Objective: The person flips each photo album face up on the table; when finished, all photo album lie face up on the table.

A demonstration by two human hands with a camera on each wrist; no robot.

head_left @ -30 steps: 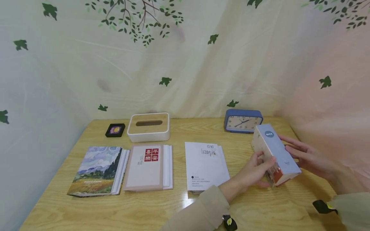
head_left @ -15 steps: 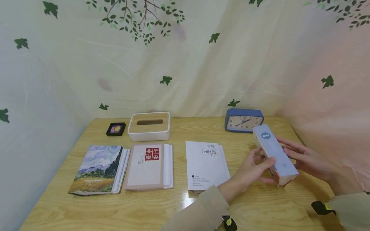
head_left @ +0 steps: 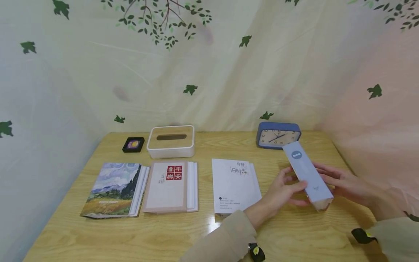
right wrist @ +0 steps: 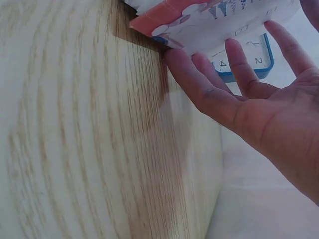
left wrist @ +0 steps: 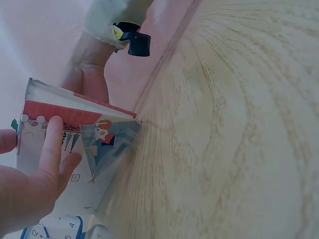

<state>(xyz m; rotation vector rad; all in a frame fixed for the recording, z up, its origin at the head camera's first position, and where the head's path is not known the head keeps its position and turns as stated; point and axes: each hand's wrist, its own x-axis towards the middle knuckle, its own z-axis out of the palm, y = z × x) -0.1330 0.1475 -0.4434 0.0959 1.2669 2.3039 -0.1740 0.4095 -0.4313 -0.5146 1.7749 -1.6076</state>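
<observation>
A thick photo album with a pale blue-grey spine stands on the right of the table, spine up and leaning left. Its illustrated cover shows a red band and a blue pennant in the left wrist view. My left hand grips it, thumb on the spine and fingers spread over the left cover. On the opposite cover, the fingertips of my right hand rest with the fingers extended. Page edges face toward the table.
Three albums lie flat: a landscape one, a pink-bordered one and a white one. Behind are a small black frame, a tissue box and a blue alarm clock, close to the held album.
The held album has tipped leftward between my hands; its spine has turned and its left cover has gone out of the head view. Both hands keep contact. The head view has shifted slightly.
</observation>
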